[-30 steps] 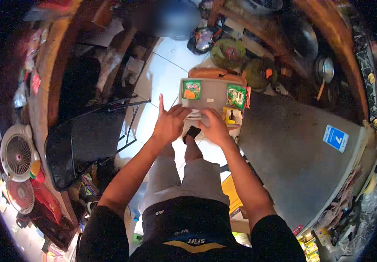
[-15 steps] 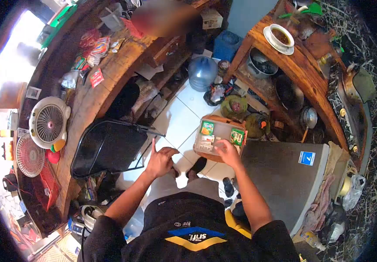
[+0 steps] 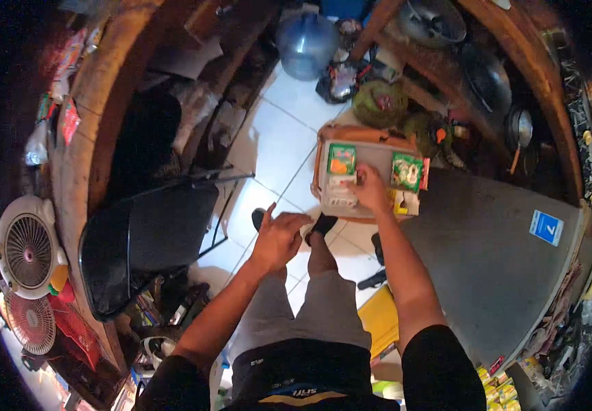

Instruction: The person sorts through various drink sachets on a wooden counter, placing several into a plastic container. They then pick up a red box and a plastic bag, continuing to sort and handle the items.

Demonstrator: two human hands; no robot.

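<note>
My right hand (image 3: 372,192) reaches into a pale shallow tray (image 3: 378,156), its fingers curled together beside white small packs (image 3: 340,194). What the fingertips hold, if anything, is too small to make out. In the tray lie a green sachet with an orange picture (image 3: 341,162), a green sachet with a pale food picture (image 3: 407,171) and a yellow-and-white pack (image 3: 404,203). The tray rests on a brown support (image 3: 330,133). To its left, my left hand (image 3: 279,236) hovers above the floor, fingers apart and partly bent, with nothing visible in it.
A black folding chair (image 3: 148,233) stands at left, near a wooden counter (image 3: 80,164) with a fan (image 3: 29,246). A grey refrigerator (image 3: 494,240) is on the right. A blue water jug (image 3: 307,44) and pans (image 3: 487,79) are ahead, above white tile floor (image 3: 285,123).
My view has tilted down, nearer the tray. My right hand has moved in toward the white packs and its fingers have curled. The left hand stays raised over the floor.
</note>
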